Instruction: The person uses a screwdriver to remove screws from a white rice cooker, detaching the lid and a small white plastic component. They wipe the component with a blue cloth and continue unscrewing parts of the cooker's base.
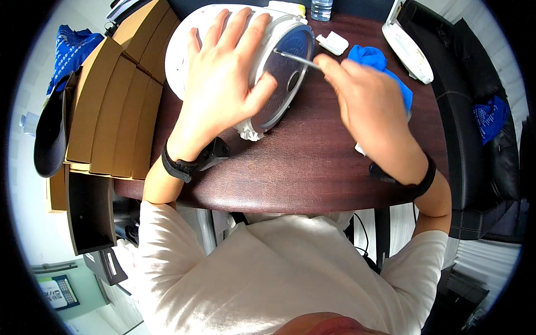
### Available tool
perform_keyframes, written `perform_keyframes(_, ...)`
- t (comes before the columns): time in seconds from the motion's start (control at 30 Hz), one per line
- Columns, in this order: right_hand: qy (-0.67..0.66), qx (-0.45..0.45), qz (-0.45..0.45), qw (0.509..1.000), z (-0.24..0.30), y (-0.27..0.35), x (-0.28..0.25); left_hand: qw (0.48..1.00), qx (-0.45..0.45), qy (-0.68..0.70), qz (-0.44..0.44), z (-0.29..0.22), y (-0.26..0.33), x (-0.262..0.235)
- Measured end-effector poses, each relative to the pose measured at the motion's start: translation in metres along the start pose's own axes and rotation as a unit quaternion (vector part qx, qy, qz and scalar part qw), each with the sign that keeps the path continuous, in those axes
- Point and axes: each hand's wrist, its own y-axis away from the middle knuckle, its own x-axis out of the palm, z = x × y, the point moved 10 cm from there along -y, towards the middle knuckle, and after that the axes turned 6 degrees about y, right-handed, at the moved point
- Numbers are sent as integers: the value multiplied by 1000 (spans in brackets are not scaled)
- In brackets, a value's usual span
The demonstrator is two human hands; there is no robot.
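Far left: a dark cap lies at the edge of the stack of flat cardboard boxes, with a blue cloth bag beyond them.
Counter: the counter is dark reddish-brown wood with a rounded front edge, partly lit by bright daylight.
Below the counter: pale floor, a dark open box and cables near the metal legs.
White appliance: a round white appliance lies tipped on its side at the middle back of the counter, its round metal underside facing right.
Left hand: the left hand lies spread flat over the white appliance, fingers splayed wide and thumb hooked on the rim of the underside, pressing down rather than closed around anything.
Right hand: the right hand is pinched closed on a thin metal tool, whose tip touches the underside near its upper edge.
Behind the right hand: a blue cloth, a small white part and the base of a clear bottle.
Right: a white lid lies at the counter's edge, just beside a black leather sofa carrying a second blue bag.
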Motion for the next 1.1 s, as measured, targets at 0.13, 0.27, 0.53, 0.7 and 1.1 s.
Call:
perform_keyframes(0.13, 79, -61, -63, 993, -7, -12, -15, 1000, -1, 6, -1, 1, -2, -1)
perform_keyframes(0.27, -11, -38, -44, 998, -12, -7, -6, 1000, 0, 2, -6, 1, 1, -2)
perform_keyframes(0.53, -450, 203, 212, 844, -16, 11, 46, 1000, 4, 7, -6, -2, -1, -2)
perform_keyframes(0.7, -289, 120, 125, 941, -18, 5, 30, 1000, 14, 6, -13, -4, 0, -3)
perform_keyframes(1.1, -163, 11, 3, 987, -23, -9, 10, 1000, 1, -4, -11, 1, 3, -3)
